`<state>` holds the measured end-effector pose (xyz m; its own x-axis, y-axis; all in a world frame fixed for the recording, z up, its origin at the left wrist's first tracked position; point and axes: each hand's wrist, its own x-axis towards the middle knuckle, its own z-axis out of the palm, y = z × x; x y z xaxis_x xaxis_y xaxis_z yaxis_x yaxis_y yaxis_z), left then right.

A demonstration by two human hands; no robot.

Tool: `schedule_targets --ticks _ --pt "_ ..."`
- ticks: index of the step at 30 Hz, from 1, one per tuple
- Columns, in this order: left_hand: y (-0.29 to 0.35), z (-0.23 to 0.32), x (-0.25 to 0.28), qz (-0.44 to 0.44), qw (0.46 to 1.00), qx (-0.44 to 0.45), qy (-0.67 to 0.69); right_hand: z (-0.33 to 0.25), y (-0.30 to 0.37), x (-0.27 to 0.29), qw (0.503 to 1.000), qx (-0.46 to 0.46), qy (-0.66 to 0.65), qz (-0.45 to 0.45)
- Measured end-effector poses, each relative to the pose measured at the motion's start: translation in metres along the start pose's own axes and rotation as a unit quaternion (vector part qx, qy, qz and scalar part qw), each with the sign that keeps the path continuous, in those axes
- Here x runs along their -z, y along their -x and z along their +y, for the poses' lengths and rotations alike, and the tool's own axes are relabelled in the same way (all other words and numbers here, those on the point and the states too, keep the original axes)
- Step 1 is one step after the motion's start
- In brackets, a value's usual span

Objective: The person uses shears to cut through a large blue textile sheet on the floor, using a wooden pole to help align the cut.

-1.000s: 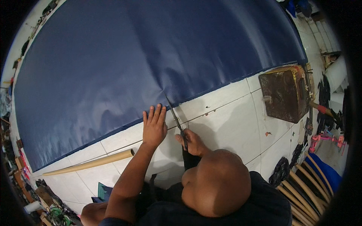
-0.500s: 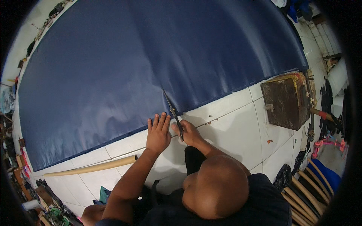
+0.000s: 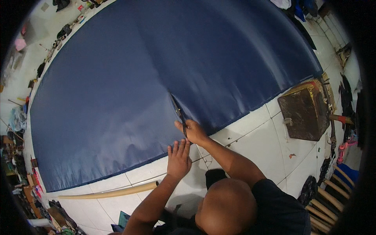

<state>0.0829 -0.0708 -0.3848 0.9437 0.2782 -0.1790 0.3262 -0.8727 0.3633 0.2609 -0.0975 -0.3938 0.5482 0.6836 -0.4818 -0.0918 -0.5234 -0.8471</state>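
Gripping dark scissors at a blue sheet, curled right hand beside flat, open-fingered left hand at sheet's edge.

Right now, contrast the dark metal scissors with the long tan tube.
The dark metal scissors are gripped in the right hand; the long tan tube lies on the white tiled floor. The scissors are dark and shorter; the tube is pale and longer. Both are slender.

sheet: dark blue | scissors: dark | tube: tan | tiled floor: white, dark-lined grid | block: brown
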Motion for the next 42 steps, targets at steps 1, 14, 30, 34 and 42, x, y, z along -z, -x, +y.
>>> schedule_targets --ticks 1,14,30,34,42 --pt "0.0 -0.002 0.003 -0.001 1.0 0.001 -0.004 -0.008 -0.007 0.002 1.0 0.002 -0.008 -0.004" --pt "-0.004 -0.001 0.01 -0.032 0.999 0.025 0.013 -0.07 -0.097 0.003 1.0 -0.005 0.013 0.012" --pt "-0.006 -0.004 0.005 -0.08 0.995 0.039 0.047 -0.105 -0.211 -0.002 0.996 0.072 -0.001 0.055" --pt "-0.002 -0.007 0.0 -0.074 0.995 0.035 0.051 -0.133 -0.245 0.0 0.999 0.04 -0.006 0.031" --pt "-0.005 -0.006 0.004 -0.097 0.994 0.034 0.05 -0.17 -0.3 0.013 0.999 0.032 -0.012 -0.012"
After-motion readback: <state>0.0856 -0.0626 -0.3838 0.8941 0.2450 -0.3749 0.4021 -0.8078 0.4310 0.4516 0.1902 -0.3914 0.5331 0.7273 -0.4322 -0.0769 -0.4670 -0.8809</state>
